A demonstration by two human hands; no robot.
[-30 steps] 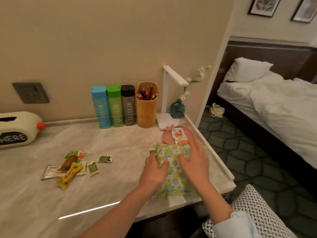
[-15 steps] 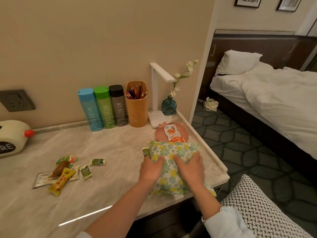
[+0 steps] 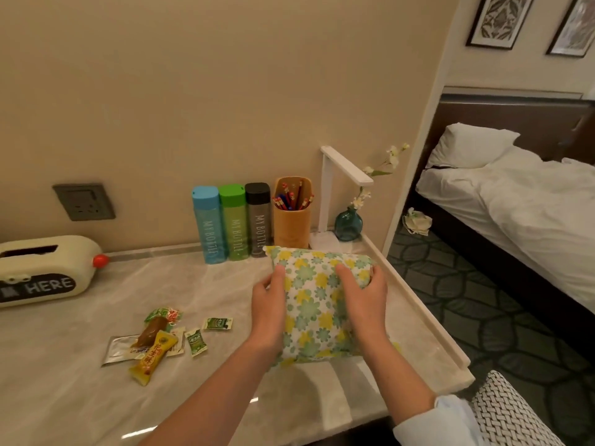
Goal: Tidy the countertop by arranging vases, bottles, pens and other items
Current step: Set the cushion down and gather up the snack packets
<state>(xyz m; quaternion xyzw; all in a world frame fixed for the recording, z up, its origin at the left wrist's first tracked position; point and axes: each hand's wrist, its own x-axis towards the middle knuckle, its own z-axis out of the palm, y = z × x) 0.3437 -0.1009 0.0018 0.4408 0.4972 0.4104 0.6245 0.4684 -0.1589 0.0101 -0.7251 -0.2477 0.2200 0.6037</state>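
Taking the pen cup [image 3: 291, 226] as our marker, the cream tissue box [image 3: 38, 272] sits far to its left against the wall. The loose snack packets [image 3: 161, 339] lie to its left and well in front of it on the countertop [image 3: 64, 397]. The three bottles [image 3: 233, 223] stand upright in a row just left of the cup, the grey one beside it. Directly in front of the cup is the floral pouch [image 3: 317, 304], its far edge close to the cup's base. We cannot tell whether that edge touches the cup. Our left hand [image 3: 269, 312] grips the pouch's left side and our right hand [image 3: 362, 297] wraps its upper right corner. The two hands are apart with the pouch clamped between them. We judge the pouch to be light, soft and padded, because the cloth puckers and bulges under our fingers [image 3: 343, 275]. It should sag if held by one corner, so the two opposite sides are the sensible hold, and the fabric looks unlikely to slip. The risk lies just right of the cup, where the white lamp [image 3: 344, 165] and the small teal vase [image 3: 348, 224] with its flower sprig stand close behind the pouch. The vase looks breakable and easy to tip, so we would keep the pouch from pushing back into it.
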